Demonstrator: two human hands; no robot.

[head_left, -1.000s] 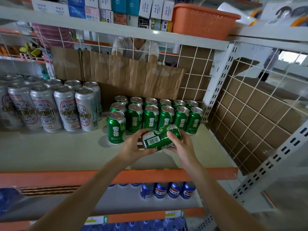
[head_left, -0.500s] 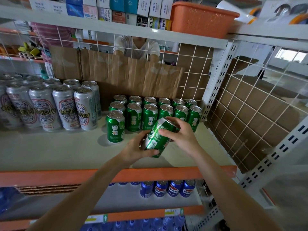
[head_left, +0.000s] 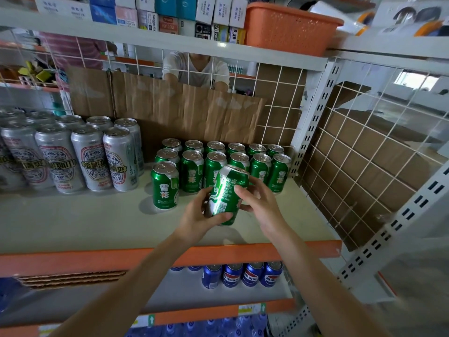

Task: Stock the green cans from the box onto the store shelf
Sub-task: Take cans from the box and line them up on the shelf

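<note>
Green can (head_left: 227, 194): tilted, top leaning away, over the shelf (head_left: 73, 222), just before the stocked green cans (head_left: 260, 166). Left hand (head_left: 195, 215) fingers curl round its base; right hand (head_left: 261, 203) fingers wrap its side. Seemingly not touching the shelf.

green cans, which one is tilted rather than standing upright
The green can gripped by the left hand and right hand: it leans, top toward the back, while the other green cans stand upright on the shelf.
</note>
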